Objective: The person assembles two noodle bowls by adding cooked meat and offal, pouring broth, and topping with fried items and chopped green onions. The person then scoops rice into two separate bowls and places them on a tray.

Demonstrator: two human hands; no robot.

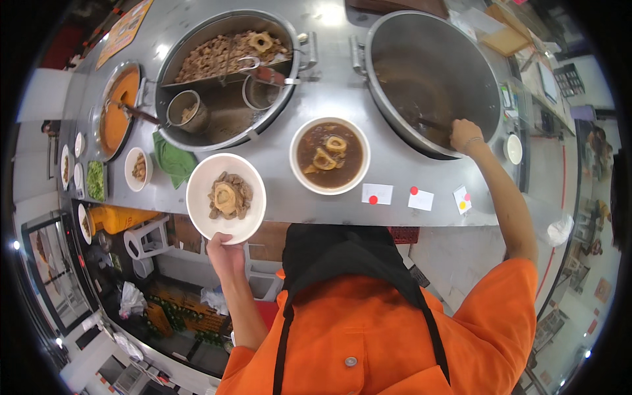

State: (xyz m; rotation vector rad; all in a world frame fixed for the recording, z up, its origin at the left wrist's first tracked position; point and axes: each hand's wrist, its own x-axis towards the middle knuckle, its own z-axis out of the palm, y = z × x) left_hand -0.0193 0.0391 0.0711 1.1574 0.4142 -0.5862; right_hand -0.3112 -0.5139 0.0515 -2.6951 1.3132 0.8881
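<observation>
My left hand (227, 255) grips the near rim of a white bowl (199, 212), tilted a little at the counter's front edge. In that bowl lies a heap of meat chunks (245, 192) with a pale ring-shaped bone piece (225, 197) on top. Over the large right-hand pot (388, 108), my right hand (466, 136) is closed on the dark handle of a ladle (434, 125); its lower end is hidden in the brown broth (415, 82). Between the two pots stands a white bowl of brown soup (309, 164) with bone pieces in it.
A divided pot (289, 99) at the left holds meat, broth and strainer baskets (187, 113). Farther left are a pan of orange sauce (117, 92), a green cloth (172, 158), a small bowl of meat (139, 168) and chopped greens (96, 179). Several dotted cards (421, 199) lie along the front edge.
</observation>
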